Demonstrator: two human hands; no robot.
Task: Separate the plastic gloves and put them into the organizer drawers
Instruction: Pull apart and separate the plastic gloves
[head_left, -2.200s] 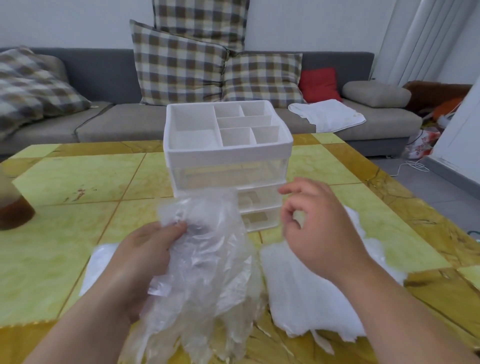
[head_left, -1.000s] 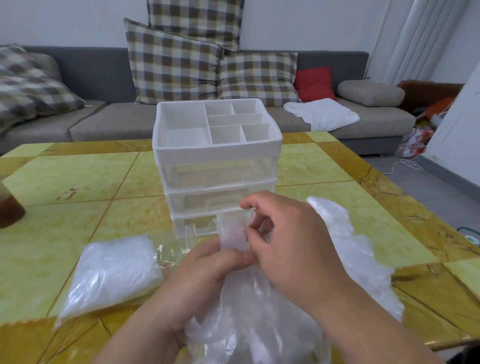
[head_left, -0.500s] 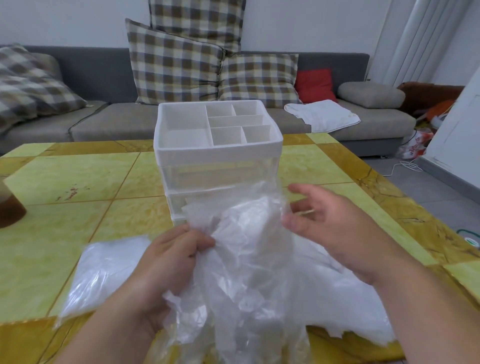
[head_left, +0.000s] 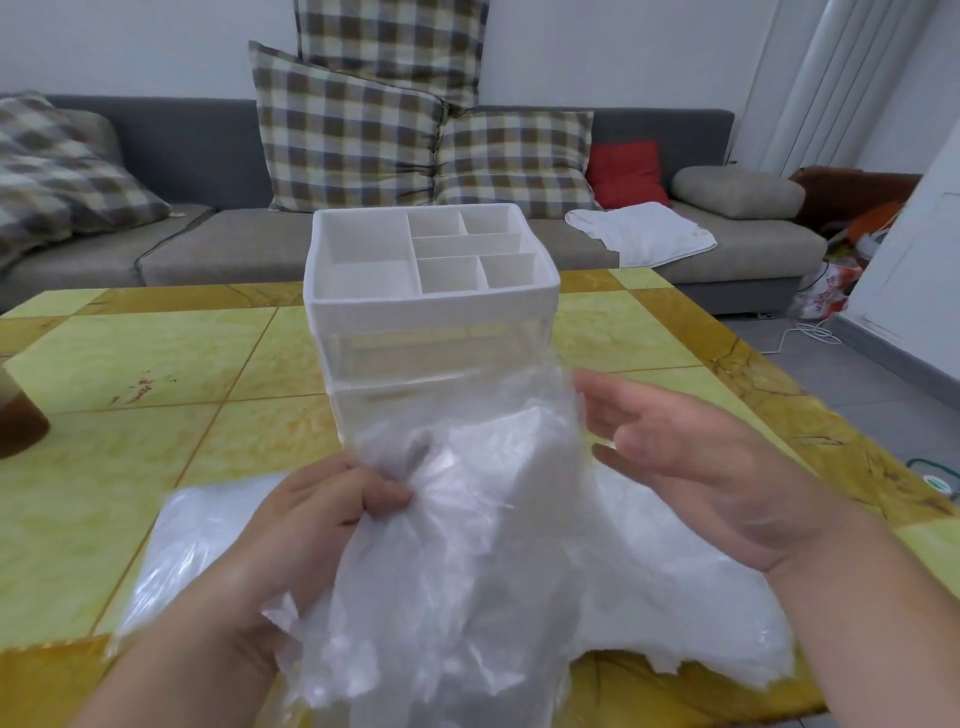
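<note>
Over on the left of the glossy yellow tiled tabletop (head_left: 130, 364) lies a flat, milky plastic pack (head_left: 208, 545). Next to it the left hand (head_left: 311, 530) has its fingers curled, pinching a thin, crinkly, see-through bunch of plastic gloves (head_left: 467, 519) held up off the tabletop, right in front of the white organizer (head_left: 431, 312) with its clear drawers. The right hand (head_left: 701, 467) is relaxed, palm facing the bunch, fingers straight, just beside its right edge, holding nothing. Below it sits a soft white heap of gloves (head_left: 701, 613).

Left hand (head_left: 317, 514) fingers curled and pinching, right hand (head_left: 691, 462) open, palm inward
</note>
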